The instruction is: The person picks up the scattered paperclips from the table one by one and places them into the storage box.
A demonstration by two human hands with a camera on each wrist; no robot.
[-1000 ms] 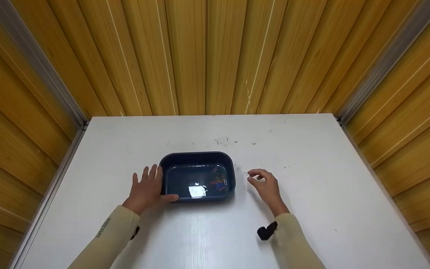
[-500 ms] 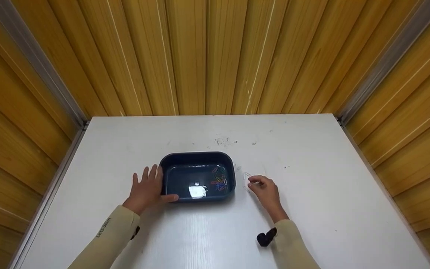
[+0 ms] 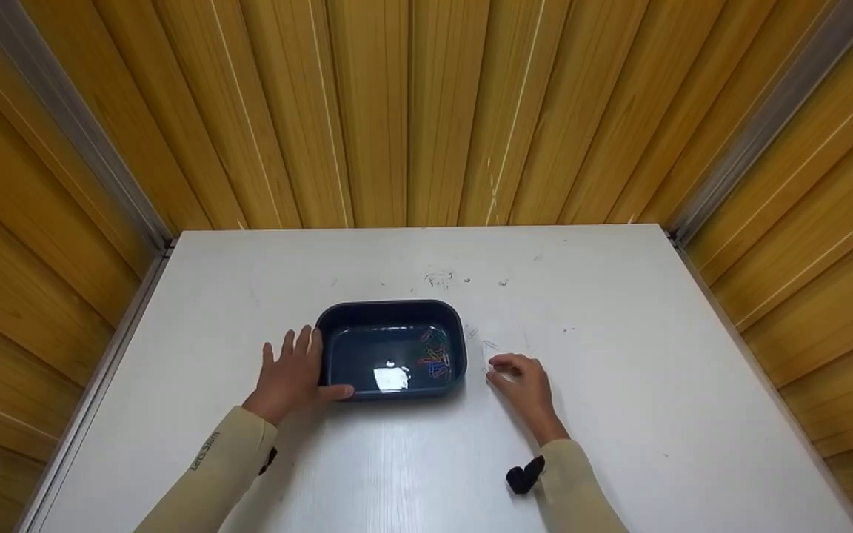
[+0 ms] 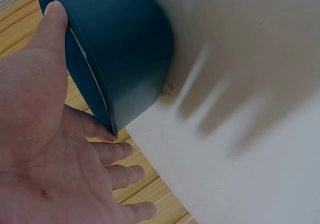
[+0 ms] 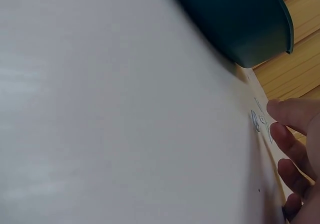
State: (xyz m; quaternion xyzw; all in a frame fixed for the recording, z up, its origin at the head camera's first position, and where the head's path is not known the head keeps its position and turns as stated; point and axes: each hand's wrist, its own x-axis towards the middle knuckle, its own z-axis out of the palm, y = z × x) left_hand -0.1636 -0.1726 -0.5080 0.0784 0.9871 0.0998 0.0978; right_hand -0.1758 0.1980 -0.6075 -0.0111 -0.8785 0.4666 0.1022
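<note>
A dark blue rectangular bin [image 3: 367,396] sits on the white table. My left hand [image 3: 289,377] rests against its left end, fingers spread and straight, with the thumb [image 4: 56,16] lying on the rim. Several coloured paper clips [image 3: 435,359] are gathered at the right end inside the bin. Just right of the bin, a few pale paper clips [image 5: 255,120] lie on the tabletop. My right hand [image 3: 526,385] is beside them, thumb and forefinger bent towards each other with a gap between, and nothing visible is held there.
The white table [image 3: 619,414] carries small dark marks [image 3: 440,279] behind the bin. Yellow wood-patterned panels [image 3: 426,111] enclose the back and both sides. A black wrist camera [image 3: 523,477] is on the right forearm.
My right hand has drawn slightly nearer the front edge, then a little left, its thumb and forefinger parting. More of the pale clips now shows. The left hand and bin stay put.
</note>
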